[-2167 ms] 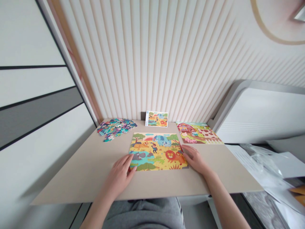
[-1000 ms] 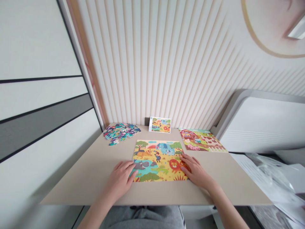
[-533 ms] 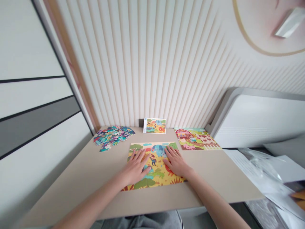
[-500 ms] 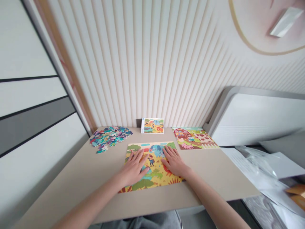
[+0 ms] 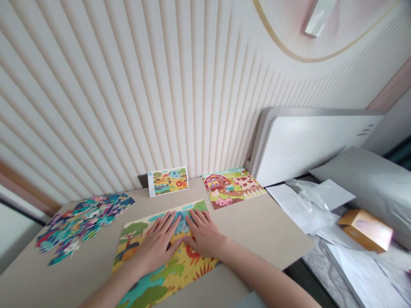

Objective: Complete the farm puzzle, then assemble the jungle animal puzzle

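Observation:
A yellow jigsaw puzzle (image 5: 180,273) with safari animals lies flat on the beige table in the head view. My left hand (image 5: 157,246) rests on its middle, fingers stretched out. Close beside it, my right hand (image 5: 202,235) lies flat on the puzzle's right part, fingers spread over the elephant and lion. Parts of the picture are hidden under both hands. Behind the puzzle, a small reference card (image 5: 170,182) with the same safari picture leans upright near the wall.
Loose teal and purple puzzle pieces (image 5: 86,220) are heaped at the left of the table (image 5: 257,235). A farm puzzle (image 5: 231,186) lies at the back right. Beyond the table's right edge are papers (image 5: 289,205), clear plastic, an orange box (image 5: 366,231) and a white headboard (image 5: 311,143).
The view has swung to the right, so the table things appear further left. My left hand has slid across the puzzle towards my right hand. Both still lie flat on it.

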`<state>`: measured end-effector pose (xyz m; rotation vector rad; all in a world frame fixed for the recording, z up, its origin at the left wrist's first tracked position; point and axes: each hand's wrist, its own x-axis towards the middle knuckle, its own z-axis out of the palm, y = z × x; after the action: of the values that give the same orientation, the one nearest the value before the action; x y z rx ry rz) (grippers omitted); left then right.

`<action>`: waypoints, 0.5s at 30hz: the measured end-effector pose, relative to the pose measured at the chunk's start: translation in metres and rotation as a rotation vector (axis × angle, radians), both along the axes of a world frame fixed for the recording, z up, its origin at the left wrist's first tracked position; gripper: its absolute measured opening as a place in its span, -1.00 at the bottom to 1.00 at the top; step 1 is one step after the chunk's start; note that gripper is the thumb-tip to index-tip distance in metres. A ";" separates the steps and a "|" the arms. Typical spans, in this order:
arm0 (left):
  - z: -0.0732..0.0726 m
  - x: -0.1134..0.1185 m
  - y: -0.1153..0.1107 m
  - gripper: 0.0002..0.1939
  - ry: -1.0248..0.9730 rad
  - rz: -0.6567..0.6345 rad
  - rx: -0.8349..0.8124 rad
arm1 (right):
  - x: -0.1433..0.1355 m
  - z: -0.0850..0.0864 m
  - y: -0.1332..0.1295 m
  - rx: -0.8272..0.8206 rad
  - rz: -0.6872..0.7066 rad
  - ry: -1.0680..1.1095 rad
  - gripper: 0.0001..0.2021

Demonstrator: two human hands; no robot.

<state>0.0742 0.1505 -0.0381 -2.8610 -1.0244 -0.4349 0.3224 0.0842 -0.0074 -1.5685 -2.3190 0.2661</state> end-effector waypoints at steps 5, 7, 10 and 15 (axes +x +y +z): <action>0.000 -0.001 -0.001 -0.20 0.005 -0.022 0.037 | 0.008 0.001 0.016 -0.018 -0.010 0.041 -0.24; 0.001 0.000 -0.002 -0.18 0.014 -0.030 0.047 | 0.008 0.000 0.020 -0.013 -0.003 0.043 -0.22; 0.000 0.000 -0.003 -0.16 0.051 -0.044 0.066 | 0.006 -0.001 0.018 -0.012 0.003 0.028 -0.21; -0.005 0.003 -0.015 -0.14 0.077 -0.060 0.112 | 0.006 0.000 0.001 -0.010 -0.012 0.009 -0.23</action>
<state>0.0770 0.1352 -0.0426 -2.7915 -0.8747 -0.3706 0.3283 0.0854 -0.0077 -1.5825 -2.3036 0.2816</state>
